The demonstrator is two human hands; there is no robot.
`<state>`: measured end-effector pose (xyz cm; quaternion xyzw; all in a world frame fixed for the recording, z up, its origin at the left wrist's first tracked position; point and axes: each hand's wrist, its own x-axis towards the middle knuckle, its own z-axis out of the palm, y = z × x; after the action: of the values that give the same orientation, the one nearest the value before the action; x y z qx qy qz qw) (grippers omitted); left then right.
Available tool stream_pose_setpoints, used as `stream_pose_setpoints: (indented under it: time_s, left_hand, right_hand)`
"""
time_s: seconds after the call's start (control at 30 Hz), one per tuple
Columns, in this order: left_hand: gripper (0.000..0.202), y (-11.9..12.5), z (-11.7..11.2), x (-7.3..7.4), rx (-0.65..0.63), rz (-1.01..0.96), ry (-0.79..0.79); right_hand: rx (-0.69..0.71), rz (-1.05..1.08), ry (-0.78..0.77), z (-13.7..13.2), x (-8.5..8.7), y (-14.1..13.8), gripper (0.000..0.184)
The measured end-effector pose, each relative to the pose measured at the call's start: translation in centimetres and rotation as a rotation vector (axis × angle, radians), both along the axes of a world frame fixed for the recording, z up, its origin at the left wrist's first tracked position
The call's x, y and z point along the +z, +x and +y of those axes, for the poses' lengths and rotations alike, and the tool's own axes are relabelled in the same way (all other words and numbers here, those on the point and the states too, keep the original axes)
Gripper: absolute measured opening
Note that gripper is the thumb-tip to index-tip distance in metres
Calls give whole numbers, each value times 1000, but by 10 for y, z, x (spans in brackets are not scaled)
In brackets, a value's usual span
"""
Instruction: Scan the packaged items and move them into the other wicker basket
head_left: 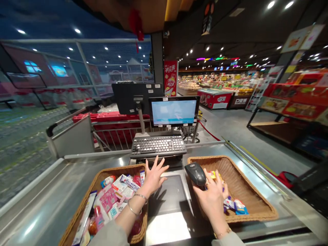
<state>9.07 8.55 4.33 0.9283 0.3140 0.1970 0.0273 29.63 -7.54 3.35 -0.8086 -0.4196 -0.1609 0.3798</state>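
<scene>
Nearby, keyboard point(159, 145), lit monitor point(173, 111), packed basket point(145, 223), scanner point(196, 173) partly hiding another basket point(241, 181).

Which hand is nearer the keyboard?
Left. The left hand is just in front of the keyboard; the right hand is farther right, holding the scanner over the right basket.

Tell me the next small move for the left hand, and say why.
Probably dip the left hand into the left basket and take one packet: that hand is spread, holds nothing and hovers beside this well-filled basket, while the right hand appears to hold the black scanner at the right basket, where only a few packets show.
</scene>
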Motion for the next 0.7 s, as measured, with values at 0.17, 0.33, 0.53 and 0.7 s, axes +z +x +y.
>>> stream_pose_setpoints:
  time_s: [0.17,0.33,0.53,0.7]
  left_hand:
    - [49,-38,-7,-8,98,11,-43]
    - [47,-81,-16,-18,196,10,-76]
    - [44,-135,-31,-27,342,46,-98]
    - [44,-187,-42,-25,438,86,-84]
  right_hand:
    - [100,-11,-28,13,-6,-20,32]
    - [228,-27,-73,25,-9,-44,24]
    - [358,-46,-79,35,-9,-75,24]
    - [452,-3,-114,41,-11,-95,24]
